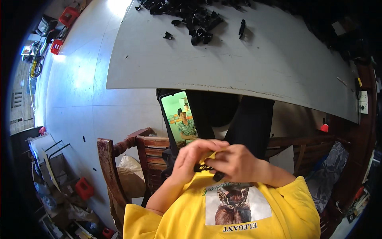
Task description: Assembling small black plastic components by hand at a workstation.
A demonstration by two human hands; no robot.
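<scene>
My two hands meet in front of my yellow shirt, fingers bent and nearly touching. My left hand (pixel 191 158) curls round a small black plastic piece (pixel 203 168), its thumb side towards the other hand. My right hand (pixel 237 162) is closed, its fingertips pinching at the black piece; another dark bit shows just below those fingers. The fingers cover most of what they hold, so its full shape is hidden. Beyond my left hand, a phone (pixel 180 119) with a lit screen showing a person rests on my dark-trousered thigh.
Ahead stands a grey table (pixel 223 67) with a heap of black plastic pieces (pixel 195 22) at its far side and a few strays nearer. A wooden chair arm (pixel 113 159) rises on my left. Red containers (pixel 84 189) and cluttered shelving line the left floor.
</scene>
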